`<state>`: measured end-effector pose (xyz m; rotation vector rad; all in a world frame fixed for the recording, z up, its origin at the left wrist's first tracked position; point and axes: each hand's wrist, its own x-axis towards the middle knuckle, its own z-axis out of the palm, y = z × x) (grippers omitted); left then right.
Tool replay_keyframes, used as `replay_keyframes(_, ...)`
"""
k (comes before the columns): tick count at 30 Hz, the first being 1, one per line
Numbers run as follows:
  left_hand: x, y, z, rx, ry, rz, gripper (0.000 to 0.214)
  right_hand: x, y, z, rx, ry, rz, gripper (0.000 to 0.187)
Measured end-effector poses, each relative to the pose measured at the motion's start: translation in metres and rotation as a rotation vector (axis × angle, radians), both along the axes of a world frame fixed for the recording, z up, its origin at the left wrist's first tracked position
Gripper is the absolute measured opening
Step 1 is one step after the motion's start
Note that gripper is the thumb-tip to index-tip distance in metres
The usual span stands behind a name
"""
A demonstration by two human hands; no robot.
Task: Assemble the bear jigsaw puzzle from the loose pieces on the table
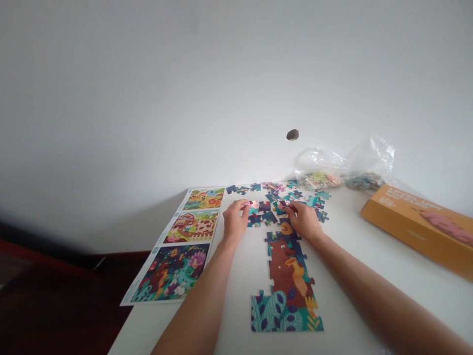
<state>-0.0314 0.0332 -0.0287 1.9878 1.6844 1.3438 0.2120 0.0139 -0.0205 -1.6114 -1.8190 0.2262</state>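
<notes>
Left hand [235, 220] and right hand [302, 220] pinching jigsaw pieces [253, 204] above the assembled section [286, 281]

A plain white wall [148, 88] fills most of the view, rising behind the counter [135, 333] and running on past its far edge. Its painted surface is smooth and unbroken except for one small dark grey-brown mark [292, 134], a rough patch that stands out on the pale paint to the right of centre. Soft light falls across the wall, brightest around the middle and right, and fades to dull grey toward the upper corners and lower left. A dark reddish-brown skirting board [121, 255] runs along the foot of the wall at left. Below it lies a dark reddish floor [44, 305], dim in shadow. The counter has a white top with a sharp corner jutting out over that floor.
</notes>
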Motion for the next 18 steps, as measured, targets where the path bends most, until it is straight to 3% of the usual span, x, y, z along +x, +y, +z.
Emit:
replay_keyframes(12,0.008,-0.009,0.017,0.046,0.2,-0.109,0.008,-0.001,0.0,-0.002,0.064,0.046,0.1,0.018)
replay_keyframes(18,0.005,-0.007,0.012,0.074,0.096,-0.077,0.012,-0.001,0.0,-0.002,0.074,0.035,0.057,0.018)
